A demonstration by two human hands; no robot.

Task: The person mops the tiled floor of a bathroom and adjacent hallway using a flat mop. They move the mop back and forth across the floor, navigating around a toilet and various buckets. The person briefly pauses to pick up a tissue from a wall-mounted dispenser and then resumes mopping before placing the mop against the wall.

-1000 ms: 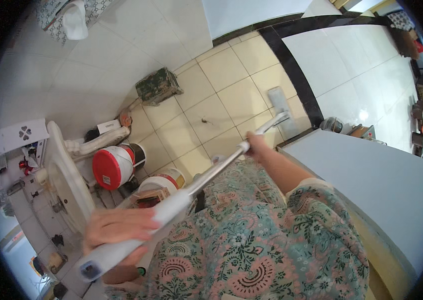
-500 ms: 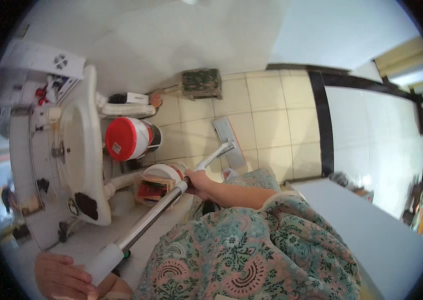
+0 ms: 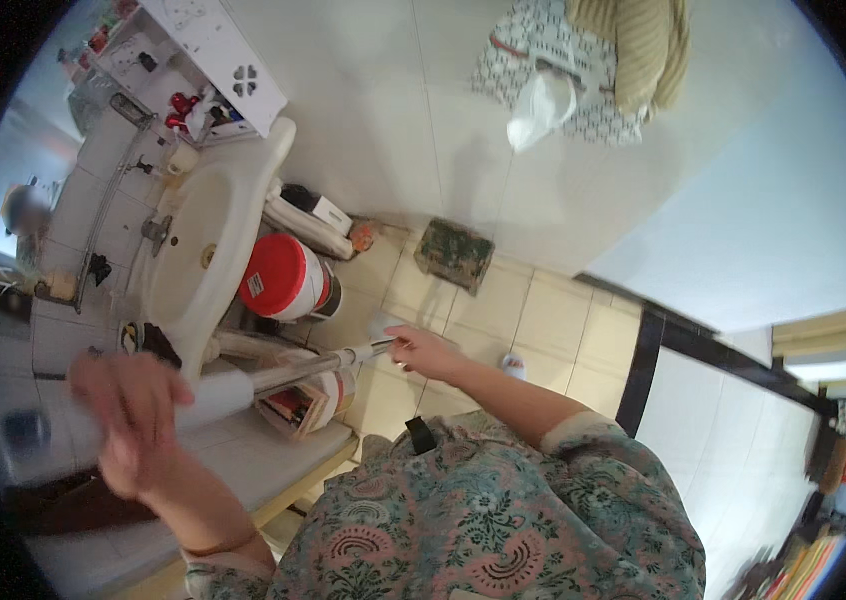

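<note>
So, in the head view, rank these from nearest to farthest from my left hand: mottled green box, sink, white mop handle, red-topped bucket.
1. White mop handle: right at the left hand.
2. Sink: just beyond, left side.
3. Red-topped bucket: past the sink's right edge.
4. Mottled green box: farthest, by the wall.

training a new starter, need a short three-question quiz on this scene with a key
1. Multiple choice: what colour is the lid of the bucket by the washbasin? A) blue B) red C) green
2. True or false: the right hand is nearer than the left hand to the thick white grip of the mop pole.
3. Fill in: in the picture, the ribbed beige cloth hangs to the ____ of the patterned bag.

Key: 1. B; 2. False; 3. right
</note>
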